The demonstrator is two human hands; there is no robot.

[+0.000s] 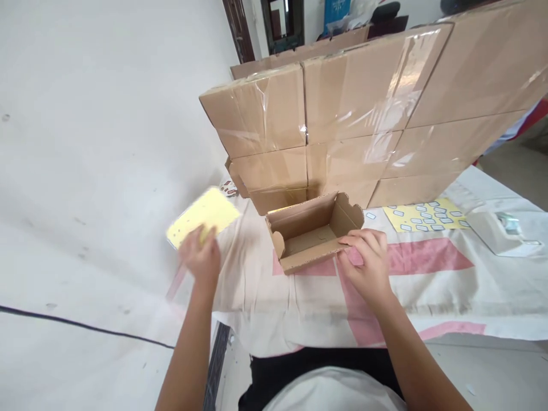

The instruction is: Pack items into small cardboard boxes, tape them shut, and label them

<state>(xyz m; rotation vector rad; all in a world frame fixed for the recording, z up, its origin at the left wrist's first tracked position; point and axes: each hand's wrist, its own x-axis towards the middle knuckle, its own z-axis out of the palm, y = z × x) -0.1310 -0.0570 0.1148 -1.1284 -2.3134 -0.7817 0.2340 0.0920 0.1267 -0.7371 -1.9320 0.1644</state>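
My left hand (199,254), blurred by motion, is closed on the near edge of a yellow sheet (214,205) beside the white wall. A faint pinkish strip shows under that hand, too smeared to name. In the middle of the table stands an open cardboard box (310,260), with its flaps up and nothing visible inside. My right hand (368,260) pinches the box's near wall at the right corner, thumb outside and fingers over the rim.
Behind the box rises a wall of taped cartons (355,97). To the right lie a yellow sheet with small blue-edged stickers (428,215) and a white tape dispenser (496,231). A cream and pink cloth (317,308) covers the table; a white wall (94,171) borders its left side.
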